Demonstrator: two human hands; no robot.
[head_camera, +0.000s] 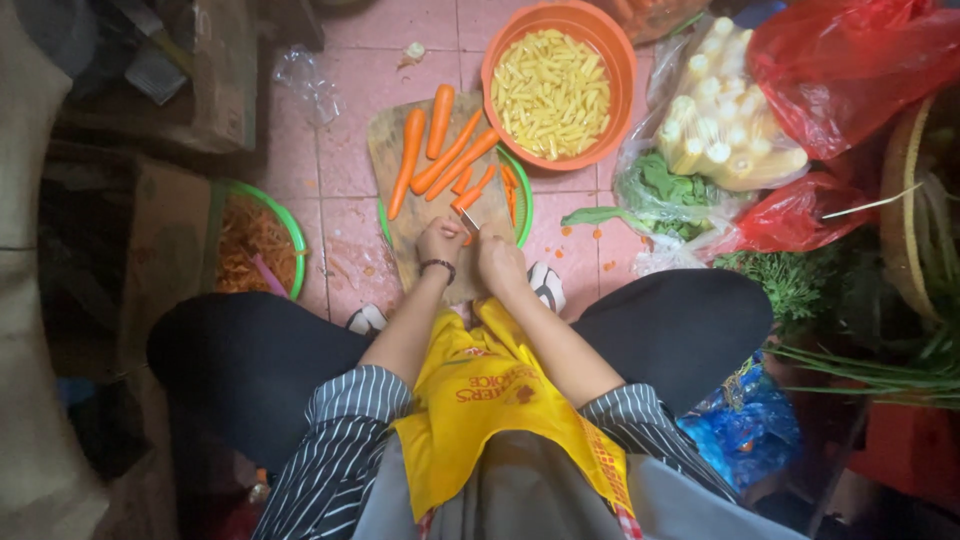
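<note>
Right grip (500, 262) holds knife (470, 221) pointing up-left; left grip (441, 241) pins carrot (466, 196) lying diagonal.

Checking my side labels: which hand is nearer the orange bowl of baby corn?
Right. The right hand sits below the orange bowl; the left hand is farther left.

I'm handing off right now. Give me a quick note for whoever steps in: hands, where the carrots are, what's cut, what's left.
Left hand steadies a carrot piece on the wooden board.
Right hand grips the knife, blade at that piece.
Done: some short cut pieces lie near the blade.
Left: several whole peeled carrots lie across the board.
The board sits over a green bowl.
</note>
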